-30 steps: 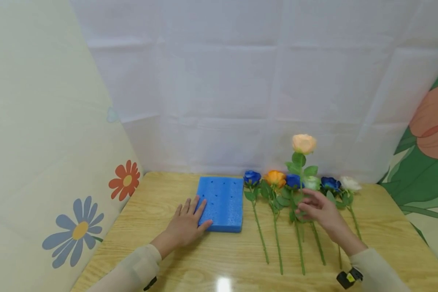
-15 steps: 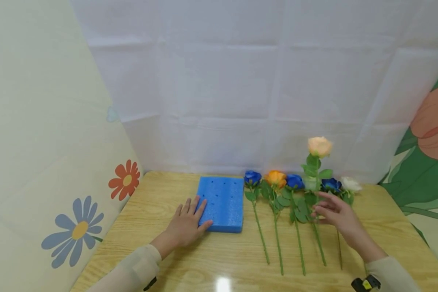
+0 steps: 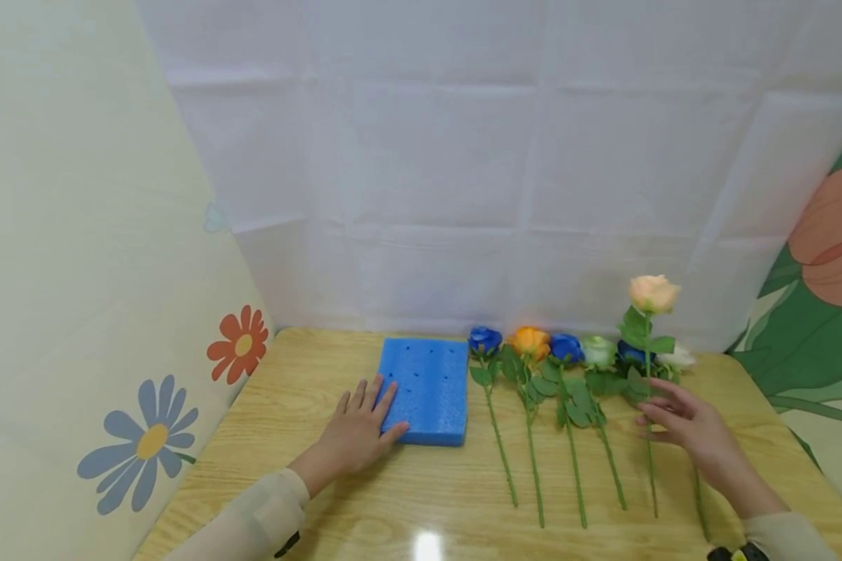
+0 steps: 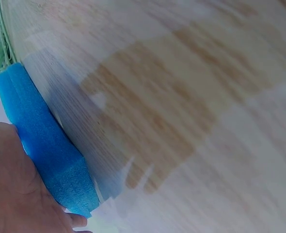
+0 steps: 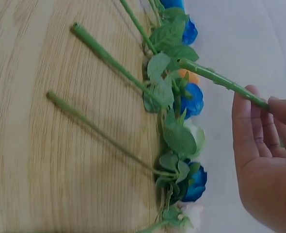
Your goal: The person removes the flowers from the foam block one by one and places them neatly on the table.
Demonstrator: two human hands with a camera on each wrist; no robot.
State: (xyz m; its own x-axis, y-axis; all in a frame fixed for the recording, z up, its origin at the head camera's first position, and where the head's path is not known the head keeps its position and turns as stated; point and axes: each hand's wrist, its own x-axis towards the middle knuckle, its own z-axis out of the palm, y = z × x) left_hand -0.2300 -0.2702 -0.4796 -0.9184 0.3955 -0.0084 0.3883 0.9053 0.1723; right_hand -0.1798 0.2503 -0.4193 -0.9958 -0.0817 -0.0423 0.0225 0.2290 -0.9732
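My left hand (image 3: 360, 436) rests with spread fingers on the left edge of a blue foam block (image 3: 431, 393), whose top has several small holes. In the left wrist view part of that hand (image 4: 19, 182) overlaps the block's side. Between thumb and fingers, my right hand (image 3: 695, 425) pinches the stem of a peach rose (image 3: 654, 294). The rose stands upright over the right end of the flower row. In the right wrist view the stem's lower end (image 5: 208, 74) juts out from the fingers, above the lying flowers; its bloom is out of that view.
Along the table's back lie a blue rose (image 3: 485, 340), an orange rose (image 3: 530, 343), another blue rose (image 3: 566, 348), a pale green rose (image 3: 599, 352), a dark blue rose (image 3: 627, 352) and a white rose (image 3: 676, 358), stems toward me. A white cloth (image 3: 421, 156) hangs behind.
My right hand has moved to the right along the row, carrying the peach rose upright and slightly lower. The left hand has stayed on the foam block.
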